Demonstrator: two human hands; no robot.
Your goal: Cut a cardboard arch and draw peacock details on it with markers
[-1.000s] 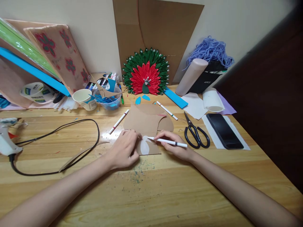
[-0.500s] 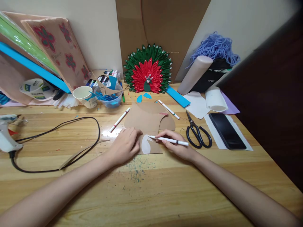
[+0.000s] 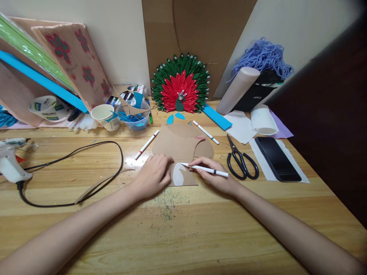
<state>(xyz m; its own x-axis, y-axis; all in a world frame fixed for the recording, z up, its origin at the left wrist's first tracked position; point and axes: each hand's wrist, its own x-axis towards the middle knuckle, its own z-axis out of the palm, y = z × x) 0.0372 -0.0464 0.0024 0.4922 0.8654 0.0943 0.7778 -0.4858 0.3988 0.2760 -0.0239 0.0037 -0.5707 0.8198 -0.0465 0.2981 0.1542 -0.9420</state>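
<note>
Pen (image 3: 205, 169) tip shifted, white shape (image 3: 178, 174) on cardboard (image 3: 183, 147)

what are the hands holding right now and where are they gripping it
The right hand grips a thin white marker pen around its middle. The left hand holds nothing; it presses flat on the brown cardboard piece.

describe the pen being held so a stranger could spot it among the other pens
On the wooden table, find the brown cardboard sheet below the red-and-green peacock fan. The held pen lies across its near right edge in the right hand; unlike the two loose markers, its tip touches a white paper shape.
</note>
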